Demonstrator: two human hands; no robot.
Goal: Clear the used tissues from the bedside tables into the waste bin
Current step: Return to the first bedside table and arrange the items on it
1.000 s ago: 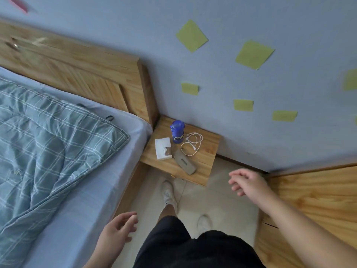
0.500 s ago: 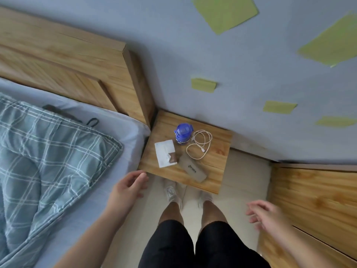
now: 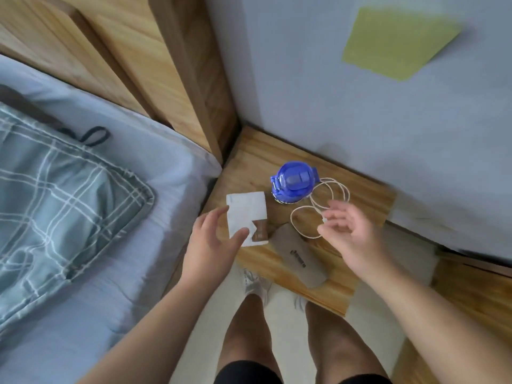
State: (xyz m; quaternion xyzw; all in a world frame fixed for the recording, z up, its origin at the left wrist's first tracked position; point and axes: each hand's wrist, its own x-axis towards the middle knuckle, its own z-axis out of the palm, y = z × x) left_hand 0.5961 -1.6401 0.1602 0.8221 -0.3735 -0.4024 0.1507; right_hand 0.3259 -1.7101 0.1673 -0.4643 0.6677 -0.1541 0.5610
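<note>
tissue x1, L hand on it | bottle x1 | cable x1

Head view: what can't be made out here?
All in the head view:
Waste bin: outside the frame.
Tissue: left hand covers its near edge; grip or mere touch, cannot tell.
Brown item: half under the tissue, blurred; unidentifiable.
Grey case: print too small to read.
Cable: part of its loop hidden behind the right hand fingers.

One tissue, one bottle, one cable, one pouch, one wall note.
</note>
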